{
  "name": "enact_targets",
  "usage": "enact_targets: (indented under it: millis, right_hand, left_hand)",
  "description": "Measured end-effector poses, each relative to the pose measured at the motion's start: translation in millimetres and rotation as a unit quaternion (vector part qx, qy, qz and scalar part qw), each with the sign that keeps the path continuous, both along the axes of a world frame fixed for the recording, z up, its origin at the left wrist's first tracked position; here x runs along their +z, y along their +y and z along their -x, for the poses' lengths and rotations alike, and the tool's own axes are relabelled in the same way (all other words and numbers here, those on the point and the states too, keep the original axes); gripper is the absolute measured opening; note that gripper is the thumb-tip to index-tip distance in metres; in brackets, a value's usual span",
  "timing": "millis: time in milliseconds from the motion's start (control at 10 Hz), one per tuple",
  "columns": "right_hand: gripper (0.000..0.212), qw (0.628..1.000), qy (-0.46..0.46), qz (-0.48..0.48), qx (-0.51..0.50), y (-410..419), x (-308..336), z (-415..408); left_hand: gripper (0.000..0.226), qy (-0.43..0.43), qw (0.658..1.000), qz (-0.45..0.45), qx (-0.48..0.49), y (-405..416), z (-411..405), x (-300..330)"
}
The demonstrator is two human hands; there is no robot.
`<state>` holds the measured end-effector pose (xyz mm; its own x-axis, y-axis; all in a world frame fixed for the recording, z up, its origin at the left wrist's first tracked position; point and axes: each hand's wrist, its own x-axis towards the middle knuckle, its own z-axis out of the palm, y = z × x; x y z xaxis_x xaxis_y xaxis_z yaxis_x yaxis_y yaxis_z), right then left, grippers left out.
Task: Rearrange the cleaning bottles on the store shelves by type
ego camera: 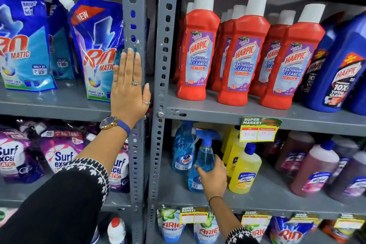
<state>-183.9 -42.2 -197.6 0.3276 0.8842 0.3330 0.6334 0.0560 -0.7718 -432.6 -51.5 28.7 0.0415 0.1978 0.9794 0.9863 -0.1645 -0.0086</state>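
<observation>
My right hand (213, 177) grips a blue spray bottle of glass cleaner (204, 156) that stands on the middle shelf (273, 194) of the right rack. A second blue spray bottle (183, 152) stands just behind and to its left. Yellow floor-cleaner bottles (244, 170) stand right of my hand, touching or nearly touching it. My left hand (129, 85) lies flat, fingers together, against the grey upright post (136, 16) between the two racks and holds nothing.
Red bathroom-cleaner bottles (198, 55) and dark blue bottles (340, 61) fill the shelf above. Pinkish-brown bottles (315, 168) stand at the right of the middle shelf. Detergent pouches (95, 49) fill the left rack and the bottom shelf. A price tag (259, 129) hangs from the shelf edge.
</observation>
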Motion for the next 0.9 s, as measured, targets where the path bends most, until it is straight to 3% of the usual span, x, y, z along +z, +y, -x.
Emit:
enact_targets:
  millis: [600, 800, 900]
  right_hand:
    - [0.076, 0.995, -0.06, 0.066, 0.053, -3, 4, 49]
    - [0.083, 0.994, -0.032, 0.077, 0.073, -25, -8, 15]
    - [0.085, 0.987, -0.113, 0.085, 0.071, -51, -32, -35]
  left_hand:
    - [0.066, -0.007, 1.0, 0.026, 0.009, -2, 0, -2]
    - [0.064, -0.035, 0.998, 0.049, 0.006, -4, -7, -3]
    - [0.064, -0.053, 0.995, 0.082, 0.014, -19, -2, -28]
